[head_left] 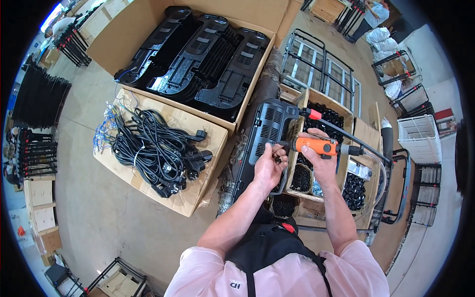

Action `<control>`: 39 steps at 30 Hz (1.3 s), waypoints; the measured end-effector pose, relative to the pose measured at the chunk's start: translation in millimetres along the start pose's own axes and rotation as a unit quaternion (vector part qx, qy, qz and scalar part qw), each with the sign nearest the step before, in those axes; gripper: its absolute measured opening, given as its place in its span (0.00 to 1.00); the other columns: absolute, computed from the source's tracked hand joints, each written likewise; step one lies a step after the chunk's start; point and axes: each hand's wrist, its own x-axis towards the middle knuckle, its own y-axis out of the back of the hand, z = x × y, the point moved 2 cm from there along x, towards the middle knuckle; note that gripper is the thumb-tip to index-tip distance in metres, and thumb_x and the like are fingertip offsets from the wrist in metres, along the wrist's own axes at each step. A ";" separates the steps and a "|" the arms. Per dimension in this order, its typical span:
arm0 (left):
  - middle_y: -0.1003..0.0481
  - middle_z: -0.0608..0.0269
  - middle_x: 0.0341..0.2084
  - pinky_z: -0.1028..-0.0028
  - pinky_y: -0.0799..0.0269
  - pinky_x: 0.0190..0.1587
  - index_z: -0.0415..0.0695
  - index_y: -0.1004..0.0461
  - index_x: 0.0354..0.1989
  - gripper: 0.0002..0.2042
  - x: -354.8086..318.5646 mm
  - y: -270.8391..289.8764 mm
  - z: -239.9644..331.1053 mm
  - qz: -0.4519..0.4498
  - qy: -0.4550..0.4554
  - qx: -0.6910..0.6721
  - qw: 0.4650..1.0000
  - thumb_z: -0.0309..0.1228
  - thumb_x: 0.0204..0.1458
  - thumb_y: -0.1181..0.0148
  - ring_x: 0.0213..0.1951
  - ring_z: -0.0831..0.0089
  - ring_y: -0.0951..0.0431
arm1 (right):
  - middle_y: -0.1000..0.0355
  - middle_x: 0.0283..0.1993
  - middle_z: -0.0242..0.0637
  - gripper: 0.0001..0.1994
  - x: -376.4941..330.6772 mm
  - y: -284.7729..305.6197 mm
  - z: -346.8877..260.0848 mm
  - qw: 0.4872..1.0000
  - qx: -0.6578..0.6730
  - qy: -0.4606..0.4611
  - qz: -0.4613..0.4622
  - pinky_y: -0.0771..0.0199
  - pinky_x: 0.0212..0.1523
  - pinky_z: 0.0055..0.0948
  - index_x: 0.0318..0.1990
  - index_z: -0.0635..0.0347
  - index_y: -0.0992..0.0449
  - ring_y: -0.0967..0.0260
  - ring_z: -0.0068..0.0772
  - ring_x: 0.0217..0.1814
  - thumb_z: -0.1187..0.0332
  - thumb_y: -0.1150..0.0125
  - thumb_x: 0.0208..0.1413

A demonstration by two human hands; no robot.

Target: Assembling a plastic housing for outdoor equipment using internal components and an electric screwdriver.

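Note:
My right hand (319,158) is wrapped round an orange power screwdriver (316,146), which lies level with its tip pointing left and a clear hose at its rear end. My left hand (268,171) is closed beside that tip, its thumb and fingers pinched near a black plastic housing (271,123). Small dark pieces show between the fingers of this hand; their kind is too small to tell. The ribbed housing is joined to a black metal tube (346,132) with a red collar, running off to the right.
Right of the housing stands a wooden parts box (346,111) with black fittings. A bundle of black power cables (148,148) lies on a cardboard box (114,171) at left. Behind, an open carton (247,111) holds black plastic covers (198,59). Metal frames (321,69) stand beyond; two people work far off.

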 end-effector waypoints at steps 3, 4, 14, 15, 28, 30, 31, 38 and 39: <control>0.21 0.61 0.37 0.67 0.21 0.41 0.41 0.25 0.49 0.20 -6.4 -1.0 -1.1 -0.005 -0.003 0.042 0.999 0.47 0.76 0.56 0.38 0.68 0.20 | 0.20 0.58 0.46 0.27 21.7 -14.5 0.8 1.000 -0.001 0.017 0.014 0.25 0.66 0.35 0.64 0.67 0.29 0.23 0.32 0.59 0.74 0.28 0.57; 0.20 0.59 0.39 0.66 0.20 0.43 0.41 0.26 0.49 0.20 -11.2 -0.9 -0.8 -0.001 0.006 0.064 0.998 0.45 0.76 0.58 0.39 0.67 0.19 | 0.20 0.58 0.45 0.27 29.9 -19.3 3.1 0.999 0.005 0.031 0.025 0.25 0.66 0.35 0.64 0.67 0.29 0.23 0.32 0.59 0.74 0.28 0.57; 0.20 0.65 0.43 0.78 0.23 0.42 0.42 0.27 0.66 0.17 -36.5 20.0 -6.9 -0.073 0.005 0.165 0.984 0.34 0.75 0.51 0.39 0.80 0.21 | 0.19 0.56 0.41 0.25 87.5 -49.6 26.0 1.000 -0.022 0.022 -0.004 0.22 0.63 0.31 0.62 0.64 0.26 0.21 0.28 0.56 0.75 0.26 0.57; 0.20 0.65 0.43 0.78 0.22 0.42 0.42 0.26 0.63 0.16 -38.6 18.7 -5.9 -0.073 0.013 0.185 0.980 0.34 0.75 0.50 0.39 0.80 0.21 | 0.19 0.56 0.41 0.25 89.7 -49.7 28.2 0.999 -0.023 0.021 -0.006 0.22 0.63 0.31 0.62 0.64 0.26 0.21 0.28 0.56 0.75 0.26 0.57; 0.18 0.63 0.39 0.76 0.19 0.40 0.42 0.23 0.51 0.10 -37.2 26.3 0.7 -0.046 0.011 0.224 0.973 0.34 0.72 0.43 0.37 0.78 0.18 | 0.19 0.55 0.40 0.26 105.3 -66.2 19.3 0.991 -0.107 0.041 -0.064 0.23 0.62 0.32 0.62 0.63 0.26 0.22 0.28 0.56 0.72 0.25 0.57; 0.17 0.63 0.40 0.76 0.19 0.40 0.41 0.23 0.51 0.10 -38.8 23.2 1.2 -0.038 0.011 0.190 0.981 0.35 0.72 0.43 0.36 0.78 0.18 | 0.19 0.54 0.39 0.25 112.2 -72.3 13.8 0.989 -0.117 0.039 -0.083 0.23 0.62 0.31 0.61 0.63 0.25 0.22 0.27 0.55 0.72 0.25 0.56; 0.17 0.63 0.40 0.76 0.18 0.40 0.41 0.23 0.51 0.10 -39.3 23.5 0.8 -0.030 0.011 0.156 0.987 0.35 0.72 0.43 0.36 0.78 0.18 | 0.19 0.52 0.38 0.24 115.4 -75.2 12.7 0.984 -0.147 0.030 -0.094 0.22 0.60 0.30 0.59 0.63 0.24 0.22 0.27 0.54 0.72 0.24 0.56; 0.17 0.64 0.38 0.79 0.18 0.35 0.40 0.22 0.53 0.14 -36.4 25.8 6.2 -0.006 0.019 0.097 0.995 0.38 0.73 0.46 0.32 0.79 0.19 | 0.18 0.44 0.30 0.19 123.1 -86.9 10.0 0.972 -0.206 0.035 -0.103 0.22 0.54 0.27 0.52 0.58 0.19 0.22 0.22 0.47 0.67 0.25 0.52; 0.17 0.64 0.38 0.79 0.18 0.35 0.40 0.22 0.53 0.14 -36.2 24.9 7.4 -0.006 0.016 0.096 0.995 0.38 0.73 0.46 0.32 0.79 0.19 | 0.18 0.44 0.30 0.19 124.5 -86.1 10.3 0.974 -0.199 0.031 -0.103 0.22 0.54 0.27 0.51 0.59 0.19 0.22 0.22 0.47 0.67 0.24 0.52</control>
